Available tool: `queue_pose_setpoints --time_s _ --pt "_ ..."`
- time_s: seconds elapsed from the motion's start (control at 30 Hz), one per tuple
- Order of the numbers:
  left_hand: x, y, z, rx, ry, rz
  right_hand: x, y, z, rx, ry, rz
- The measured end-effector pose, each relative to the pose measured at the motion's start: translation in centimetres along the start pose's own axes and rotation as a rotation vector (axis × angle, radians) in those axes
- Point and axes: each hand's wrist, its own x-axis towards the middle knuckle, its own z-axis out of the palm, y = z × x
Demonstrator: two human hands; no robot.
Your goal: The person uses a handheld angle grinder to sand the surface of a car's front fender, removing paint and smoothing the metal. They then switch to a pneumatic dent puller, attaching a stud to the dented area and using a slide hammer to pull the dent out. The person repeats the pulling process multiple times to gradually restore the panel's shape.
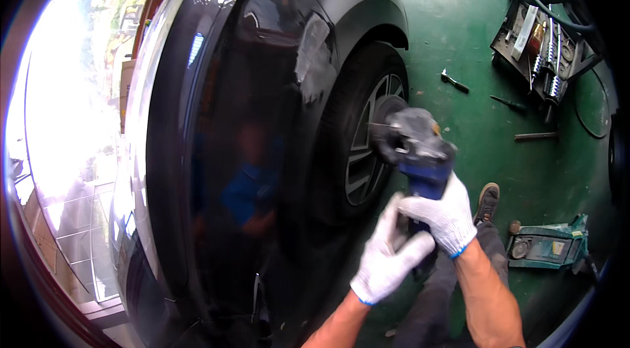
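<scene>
My right hand (447, 211) grips the blue power tool (426, 176) reaching ahead of it; whether my left hand (387, 257), cupped alongside, holds too I cannot tell, and loose support could let it kick into the tyre (333, 135) ahead-left.

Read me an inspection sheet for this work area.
Surface: shiny green floor, small specks.
Job's things: blue disc sander, its disc in front of the car wheel; dark car panel with pale patch.
Clutter: ratchet, dark hand tool, metal bar on floor; crowded tool tray.
Grips: right grip wraps the sander's handle; left grip beside it, contact unclear.
Cables: black cable on floor, black hose across tray.
Surroundings: green floor jack, bright window left.
</scene>
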Motion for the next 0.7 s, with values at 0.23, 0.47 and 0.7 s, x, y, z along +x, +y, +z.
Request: queue_pose_setpoints --time_s 0.23,0.47,0.7 --pt "0.6 -14.7 -2.5 -0.051 -0.403 -0.576 -5.4 15.6 -2.4 0.755 0.071 0.628" --pt "1.7 -35.5 -4.6 -0.151 0.154 -0.812 -7.3 22.6 -5.3 -0.573 -0.253 0.562" --pt "9.8 -57.0 -11.1 -0.198 0.923 -0.997 -3.0 24.8 -18.2 -0.438 -0.132 0.619"
